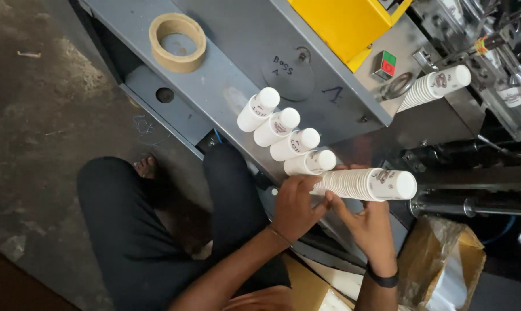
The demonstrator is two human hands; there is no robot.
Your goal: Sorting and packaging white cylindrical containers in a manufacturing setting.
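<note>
1. Two bare hands are gripping one long stack of nested white paper cups (364,184), which is lying on its side just right of a row of four shorter stacks (286,138) on the grey machine deck (226,86).
2. Far left of the long stack, a cardboard tape ring (177,42) is lying flat on the deck, well apart from the work.
3. Between the ring and the long stack, the four short stacks are lying side by side, stepping down toward the hands; the nearest is touching or almost touching the long stack.
4. At the long stack's open end, the left hand (295,208) is curling its fingers, pressed together, over the rims; the thumb is hidden.
5. Beneath the stack's middle, the right hand (370,227) is cupping it from below, fingers slightly spread; its fingertips are out of sight.
6. Judgement: squeezing gently along the axis, and keeping the stack level, should stop the cups fanning apart.
7. Up and right of the long stack, another stack (436,86) is projecting from the machine beside a red-and-green switch (385,64).
</note>
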